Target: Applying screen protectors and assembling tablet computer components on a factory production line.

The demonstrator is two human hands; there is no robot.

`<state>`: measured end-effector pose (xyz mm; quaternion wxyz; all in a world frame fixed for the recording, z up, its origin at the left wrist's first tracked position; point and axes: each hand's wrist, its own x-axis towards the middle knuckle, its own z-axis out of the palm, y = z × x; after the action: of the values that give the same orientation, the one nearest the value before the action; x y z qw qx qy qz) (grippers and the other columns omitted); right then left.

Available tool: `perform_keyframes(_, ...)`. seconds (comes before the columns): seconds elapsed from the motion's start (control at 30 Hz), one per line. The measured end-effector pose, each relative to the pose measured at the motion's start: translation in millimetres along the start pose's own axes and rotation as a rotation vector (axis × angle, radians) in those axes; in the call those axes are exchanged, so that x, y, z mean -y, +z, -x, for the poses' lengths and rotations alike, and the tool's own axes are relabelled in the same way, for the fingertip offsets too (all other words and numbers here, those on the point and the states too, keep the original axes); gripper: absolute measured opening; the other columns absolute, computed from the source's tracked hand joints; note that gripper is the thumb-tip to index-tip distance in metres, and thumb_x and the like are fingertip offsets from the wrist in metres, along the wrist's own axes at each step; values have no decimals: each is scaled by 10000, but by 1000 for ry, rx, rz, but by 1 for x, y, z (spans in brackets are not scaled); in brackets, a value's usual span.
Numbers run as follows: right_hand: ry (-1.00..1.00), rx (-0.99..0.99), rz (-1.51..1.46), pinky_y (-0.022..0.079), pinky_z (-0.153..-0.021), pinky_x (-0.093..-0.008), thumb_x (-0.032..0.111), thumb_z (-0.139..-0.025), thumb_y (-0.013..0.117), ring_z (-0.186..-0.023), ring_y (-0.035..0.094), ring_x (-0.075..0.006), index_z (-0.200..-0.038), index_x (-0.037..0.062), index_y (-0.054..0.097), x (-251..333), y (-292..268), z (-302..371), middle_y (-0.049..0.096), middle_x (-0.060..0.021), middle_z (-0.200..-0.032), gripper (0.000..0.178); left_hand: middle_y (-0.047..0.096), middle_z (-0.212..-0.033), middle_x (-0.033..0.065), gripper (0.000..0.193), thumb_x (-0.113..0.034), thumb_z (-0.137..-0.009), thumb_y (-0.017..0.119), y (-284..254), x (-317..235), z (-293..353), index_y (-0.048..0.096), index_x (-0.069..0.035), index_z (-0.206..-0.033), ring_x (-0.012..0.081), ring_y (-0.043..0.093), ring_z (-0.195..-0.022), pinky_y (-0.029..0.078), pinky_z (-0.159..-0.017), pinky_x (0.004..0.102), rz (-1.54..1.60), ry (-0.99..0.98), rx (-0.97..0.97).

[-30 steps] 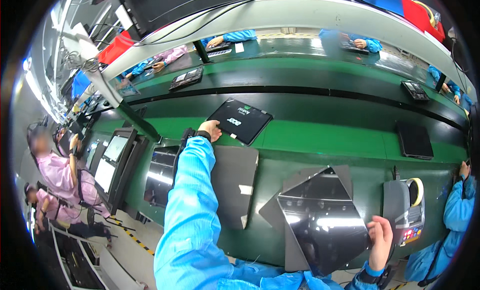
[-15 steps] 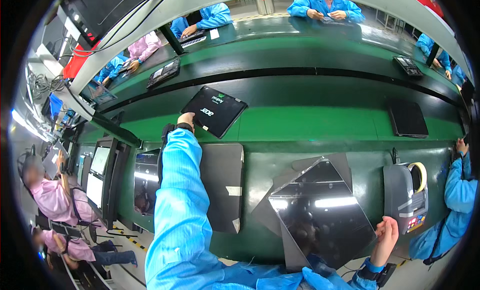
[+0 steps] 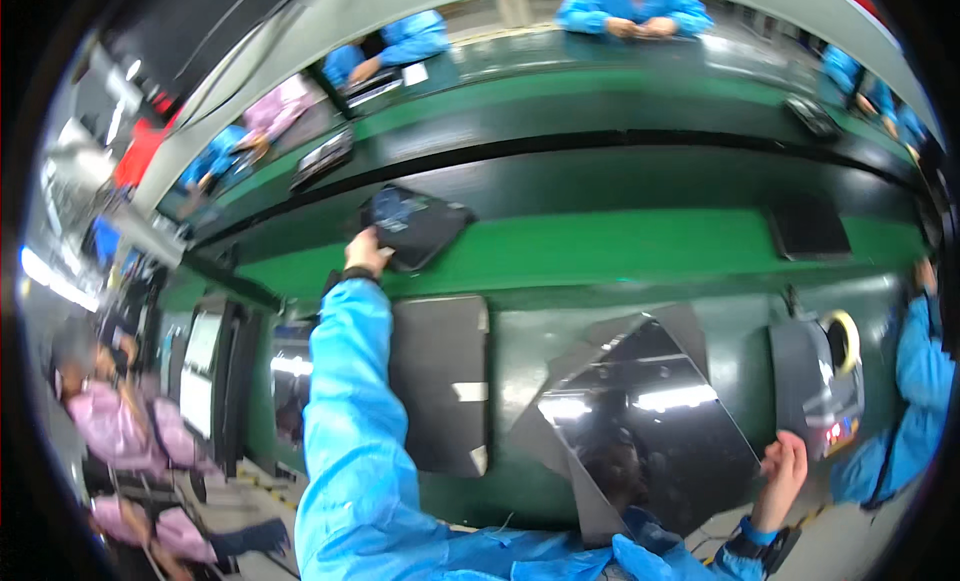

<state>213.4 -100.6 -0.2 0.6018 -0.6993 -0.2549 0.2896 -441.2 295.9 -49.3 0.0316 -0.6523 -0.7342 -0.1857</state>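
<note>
My left hand point(image 3: 367, 253) reaches far forward and grips the near left corner of a black tablet point(image 3: 415, 231) over the green strip. The tablet is smeared by motion; pale marks show on its face. At the lower right, my right hand point(image 3: 783, 468) is closed, its fingertips at the right corner of a large glossy black panel point(image 3: 655, 431). How firmly they pinch that corner is hard to see. The panel lies askew over dark grey sheets point(image 3: 690, 331) and mirrors the ceiling lights.
A dark grey flat case point(image 3: 440, 381) with pale tape pieces lies by my left forearm. Rightward stands a small grey machine point(image 3: 805, 371) with a yellowish tape roll point(image 3: 847, 343). Another black tablet point(image 3: 808, 229) rests at far right. Screens point(image 3: 200, 371) stand left. Co-workers sit around.
My left hand and the tablet have shifted slightly left and nearer, and the tablet has turned a little. The whole view has shifted and blurred. My right hand stays at the panel's corner.
</note>
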Motion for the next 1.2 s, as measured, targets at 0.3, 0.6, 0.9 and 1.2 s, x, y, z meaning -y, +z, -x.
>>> perform_keyframes(0.3,33,-74,31,345,-459,-182,160,-947,506,-532,460,-33,-956,43,615,27,-7,19,595,-3,-696,161,621,-896,228,256,5,-762,647,-11,121,-33,556,77,-990,364,609,-852,481,-791,415,870,-414,-306)
perform_keyframes(0.6,65,-291,-341,270,-381,-187,332,-955,503,-443,390,-36,-910,56,552,-5,-54,-13,530,12,-674,284,644,-1073,101,335,-307,-932,559,-150,-31,80,608,-14,-1087,256,619,-970,483,-898,411,1713,-452,198)
perform_keyframes(0.9,-29,-124,-266,277,-410,-153,276,-944,554,-489,381,-1,-914,72,570,-18,-64,-33,546,40,-698,207,631,-1071,81,304,-263,-950,517,-210,-240,267,563,-33,-1144,184,617,-940,493,-856,331,1641,-136,246)
perform_keyframes(1.2,-321,418,-149,331,-483,-180,200,-901,605,-555,438,-27,-842,85,557,126,-5,42,507,45,-650,138,588,-1153,62,311,-145,-971,477,-229,-291,352,486,4,-1243,125,556,-1036,443,-909,276,1654,-130,382)
